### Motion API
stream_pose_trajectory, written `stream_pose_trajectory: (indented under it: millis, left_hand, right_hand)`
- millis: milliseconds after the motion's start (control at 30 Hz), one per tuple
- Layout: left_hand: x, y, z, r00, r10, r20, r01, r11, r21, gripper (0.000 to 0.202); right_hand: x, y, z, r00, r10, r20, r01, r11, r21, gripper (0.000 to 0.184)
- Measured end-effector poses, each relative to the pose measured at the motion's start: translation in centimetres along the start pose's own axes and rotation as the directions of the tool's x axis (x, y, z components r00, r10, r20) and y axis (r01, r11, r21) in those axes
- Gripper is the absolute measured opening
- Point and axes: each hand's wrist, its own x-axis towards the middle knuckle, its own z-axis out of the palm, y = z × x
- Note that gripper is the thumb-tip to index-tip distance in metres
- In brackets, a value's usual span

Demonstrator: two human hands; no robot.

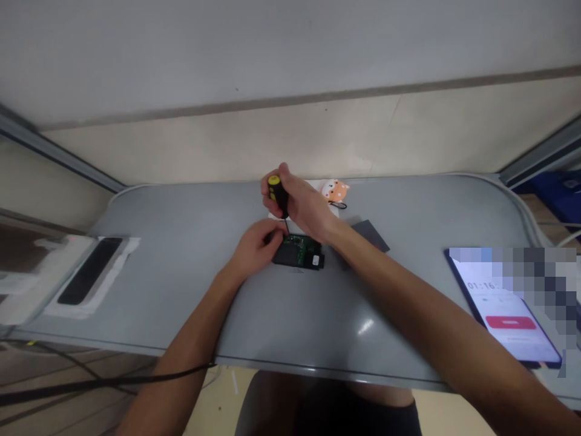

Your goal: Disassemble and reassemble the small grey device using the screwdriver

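My right hand (pixel 302 203) is wrapped round the black and yellow handle of a screwdriver (pixel 278 195). The screwdriver stands nearly upright, its thin shaft reaching down to the upper left edge of a small black device with a green circuit board (pixel 297 251). Closed at the device's left end, my left hand (pixel 259 242) grips it with thumb and fingers. A white label shows near the device's right end. Behind my right wrist lies a flat dark panel (pixel 370 235), partly covered by the forearm.
An orange and white animal-shaped case (pixel 336 191) with a black loop sits on white paper at the back. At the right lies a tablet (pixel 503 309) with a lit timer screen. A dark phone-like slab (pixel 91 271) rests at the left. Black cables (pixel 104 381) cross the lower left.
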Motion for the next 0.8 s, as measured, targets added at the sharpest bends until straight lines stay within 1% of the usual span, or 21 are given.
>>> stream_pose_trajectory:
  millis: [100, 200, 267, 333, 367, 467, 500, 667, 800]
  left_hand:
    - [0.0, -0.1, 0.1, 1.0, 0.015, -0.011, -0.016, 1.0, -0.008, 0.02]
    - [-0.1, -0.3, 0.2, 1.0, 0.009, -0.015, -0.009, 1.0, -0.011, 0.02]
    - [-0.2, -0.3, 0.2, 1.0, 0.003, -0.012, -0.003, 1.0, -0.008, 0.02]
    - [-0.3, -0.3, 0.2, 1.0, 0.0, -0.011, 0.0, 1.0, -0.014, 0.021]
    - [-0.3, -0.3, 0.2, 1.0, 0.0, -0.014, -0.001, 1.0, -0.017, 0.022]
    - [-0.4, -0.2, 0.2, 1.0, -0.001, -0.023, 0.0, 1.0, -0.02, 0.021]
    - [-0.4, -0.2, 0.2, 1.0, -0.001, -0.025, 0.0, 1.0, -0.019, 0.021]
    - [-0.2, -0.2, 0.3, 1.0, 0.013, -0.027, -0.013, 1.0, 0.0, 0.021]
    - [-0.2, -0.2, 0.3, 0.999, 0.021, -0.03, -0.02, 1.0, 0.007, 0.021]
  right_hand:
    - [-0.2, 0.2, -0.4, 0.998, -0.03, -0.047, 0.033, 0.997, 0.064, 0.034]
    - [-0.3, -0.3, -1.0, 0.998, -0.02, -0.057, 0.024, 0.997, 0.079, 0.033]
    - [-0.3, -0.6, -1.3, 1.0, 0.015, -0.022, -0.014, 0.998, 0.06, 0.033]
    - [-0.3, -0.8, -1.4, 0.999, 0.045, 0.0, -0.045, 0.998, 0.048, 0.038]
    - [-0.2, -0.7, -1.4, 0.999, 0.046, -0.014, -0.045, 0.998, 0.053, 0.042]
    - [-0.1, -0.3, -1.0, 0.993, 0.004, -0.115, 0.008, 0.995, 0.103, 0.048]
    - [-0.1, -0.2, -0.8, 0.991, -0.01, -0.133, 0.025, 0.993, 0.116, 0.049]
    - [-0.6, -0.2, 0.0, 0.996, -0.023, -0.089, 0.035, 0.99, 0.139, 0.053]
    - [-0.8, -0.5, 0.4, 0.996, -0.007, -0.09, 0.018, 0.992, 0.122, 0.057]
